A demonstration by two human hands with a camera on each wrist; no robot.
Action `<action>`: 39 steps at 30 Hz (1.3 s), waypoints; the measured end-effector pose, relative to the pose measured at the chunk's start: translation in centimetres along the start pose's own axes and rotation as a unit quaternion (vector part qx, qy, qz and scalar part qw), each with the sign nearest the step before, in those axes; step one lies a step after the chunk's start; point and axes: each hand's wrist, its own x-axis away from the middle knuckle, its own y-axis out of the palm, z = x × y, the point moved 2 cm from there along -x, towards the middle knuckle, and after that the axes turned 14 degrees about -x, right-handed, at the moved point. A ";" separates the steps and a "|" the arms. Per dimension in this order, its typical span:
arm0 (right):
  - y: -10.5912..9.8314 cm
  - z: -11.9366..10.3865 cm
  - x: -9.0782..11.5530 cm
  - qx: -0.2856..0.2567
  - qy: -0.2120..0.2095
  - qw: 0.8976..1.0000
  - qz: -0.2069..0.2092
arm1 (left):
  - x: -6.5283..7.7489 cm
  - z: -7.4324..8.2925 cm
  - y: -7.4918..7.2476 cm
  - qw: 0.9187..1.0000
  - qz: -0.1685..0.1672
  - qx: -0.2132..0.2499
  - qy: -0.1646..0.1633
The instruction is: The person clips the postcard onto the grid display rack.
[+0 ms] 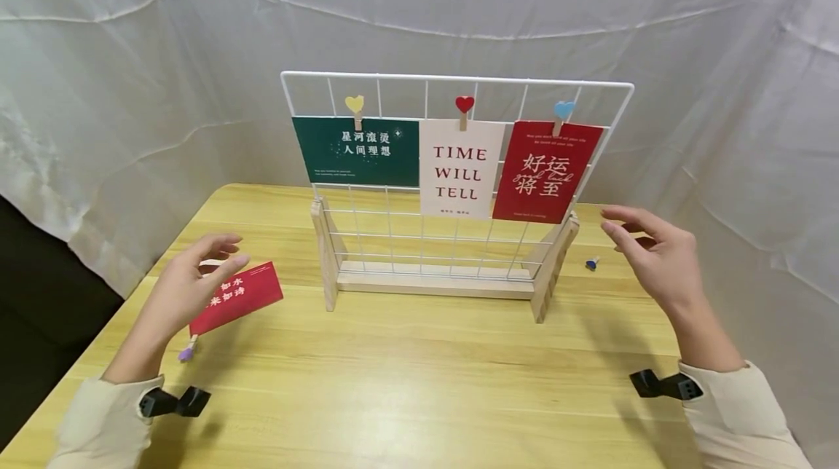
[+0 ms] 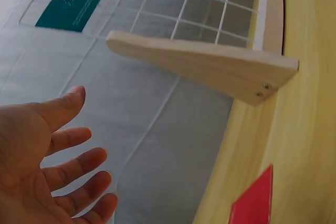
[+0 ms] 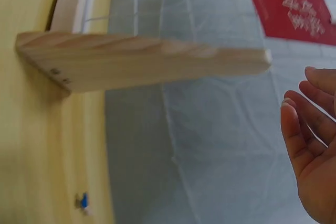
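Observation:
My left hand hovers with loosely bent fingers above a red card on the table, hiding part of it. A purple clothespin lies by that card's lower corner. On the right, my other hand is raised, holding nothing, near a small dark blue clip. Between the hands stands a white wire grid rack. Heart-topped clothespins hold three cards on it: a green card under a yellow heart, a cream card under a red heart, and a red card under a blue heart.
The grid stands in a wooden base with slanted side supports, one showing in the left wrist view as a wooden leg. Under everything is a wood-grain table. A pale grey curtain hangs behind and at the sides.

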 end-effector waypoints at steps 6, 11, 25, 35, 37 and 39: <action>-0.5 3.0 0.6 0.047 0.043 0.998 -0.004 | 0.3 -1.5 0.4 0.999 -0.029 -0.010 -0.008; -0.5 5.2 1.0 0.073 0.060 0.995 -0.029 | 0.5 -2.7 0.9 0.999 -0.044 -0.019 -0.005; -0.2 9.5 1.5 0.066 0.090 0.992 -0.057 | 1.2 -6.2 1.9 0.992 -0.111 -0.037 -0.050; -0.5 12.5 1.8 0.047 0.103 0.990 -0.082 | 0.9 -8.1 2.4 0.990 -0.127 -0.045 -0.045; -0.6 13.1 1.9 0.047 0.113 0.988 -0.089 | 0.9 -8.4 2.5 0.989 -0.132 -0.042 -0.044; -0.7 13.6 2.0 0.045 0.125 0.986 -0.096 | 0.9 -8.8 2.7 0.989 -0.137 -0.039 -0.041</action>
